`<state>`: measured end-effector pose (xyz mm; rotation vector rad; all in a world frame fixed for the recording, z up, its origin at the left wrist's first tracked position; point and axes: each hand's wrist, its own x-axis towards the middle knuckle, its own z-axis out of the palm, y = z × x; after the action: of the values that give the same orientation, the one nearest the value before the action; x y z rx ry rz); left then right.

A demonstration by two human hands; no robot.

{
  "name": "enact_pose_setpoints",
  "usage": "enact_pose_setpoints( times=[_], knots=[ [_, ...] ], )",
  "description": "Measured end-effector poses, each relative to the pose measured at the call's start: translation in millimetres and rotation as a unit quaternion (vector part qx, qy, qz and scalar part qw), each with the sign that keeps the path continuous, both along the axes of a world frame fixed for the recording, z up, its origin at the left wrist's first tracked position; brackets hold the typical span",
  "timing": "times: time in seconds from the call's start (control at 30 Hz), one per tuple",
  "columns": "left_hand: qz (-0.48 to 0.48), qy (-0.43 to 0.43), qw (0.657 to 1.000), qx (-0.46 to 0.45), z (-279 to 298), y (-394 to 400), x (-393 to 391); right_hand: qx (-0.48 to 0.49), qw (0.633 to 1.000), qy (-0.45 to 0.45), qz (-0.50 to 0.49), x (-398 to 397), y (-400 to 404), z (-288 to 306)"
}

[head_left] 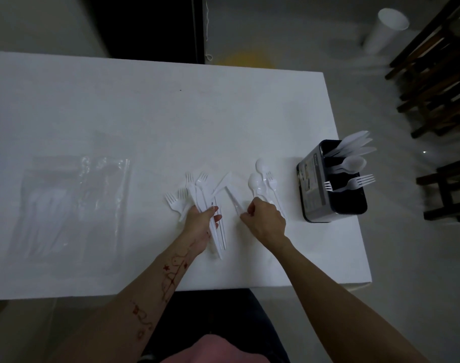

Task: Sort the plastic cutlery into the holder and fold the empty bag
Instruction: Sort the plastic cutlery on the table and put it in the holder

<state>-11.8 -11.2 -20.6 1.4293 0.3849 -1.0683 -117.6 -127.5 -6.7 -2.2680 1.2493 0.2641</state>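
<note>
At table centre, knives point(205, 205) are gripped in the left hand point(201, 226) while another knife point(234, 199) is pinched by the right hand point(267, 222); like pieces are best bundled before the holder point(312, 189) at three o'clock.

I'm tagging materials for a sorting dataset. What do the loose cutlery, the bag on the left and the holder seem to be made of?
Loose cutlery: white plastic, thin and slightly glossy, by its uniform moulded look.
Bag: clear thin plastic film; wrinkles catch glints and pale cutlery shows through it.
Holder: dark, smooth and rigid with a printed label on its side; plastic or coated metal, the picture leaves it open.
</note>
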Motion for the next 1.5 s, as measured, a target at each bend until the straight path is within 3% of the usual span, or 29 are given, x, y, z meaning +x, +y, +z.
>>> enact_pose_setpoints(
  times=[0.17, 0.33, 0.43, 0.5, 0.63, 0.77, 0.87, 0.97, 1.13, 1.3, 1.5],
  knots=[
    [0.014, 0.029, 0.999, -0.024, 4.9, -12.7, -0.1, 0.031, 0.993, -0.103, -0.057, -8.6, -6.7, -0.8],
    [0.001, 0.069, 0.995, -0.068, 5.1, -23.6, 2.7, 0.144, 0.974, -0.161, 0.07, -13.3, -7.0, -2.5],
    [0.015, 0.039, 0.999, -0.033, 3.5, -27.0, 3.9, 0.163, 0.969, -0.178, 0.045, -14.2, -2.3, -5.9],
    [0.03, 0.011, 0.999, -0.014, 2.3, -25.7, 5.6, 0.125, 0.982, -0.142, 0.005, -14.9, 0.5, -11.5],
    [0.023, -0.029, 0.999, 0.006, 0.4, -16.7, 6.5, 0.05, 0.998, 0.004, 0.04, -16.8, 5.6, -17.0],
    [0.009, -0.041, 0.999, 0.016, -4.2, -9.9, 5.5, 0.061, 0.998, 0.003, -0.005, -15.3, 6.5, -16.3],
    [0.013, -0.029, 0.999, 0.011, -4.8, -9.0, 5.1, 0.057, 0.995, -0.072, -0.044, -15.0, 4.7, -15.2],
    [0.011, -0.025, 0.999, -0.021, -2.7, -8.4, 6.6, 0.092, 0.98, -0.173, 0.015, -10.3, 5.3, -10.9],
    [-0.002, -0.028, 0.999, -0.041, -0.8, -4.8, 13.6, 0.096, 0.965, -0.196, 0.145, 9.5, 13.1, -3.2],
    [0.025, -0.06, 0.998, 0.005, 1.5, 8.0, 29.8, 0.03, 0.986, -0.163, 0.005, 39.6, 18.2, -7.8],
    [0.01, -0.045, 0.999, -0.01, 10.3, 35.1, 44.5, 0.045, 0.997, -0.044, -0.053, 75.4, 27.4, -24.8]
  ],
)
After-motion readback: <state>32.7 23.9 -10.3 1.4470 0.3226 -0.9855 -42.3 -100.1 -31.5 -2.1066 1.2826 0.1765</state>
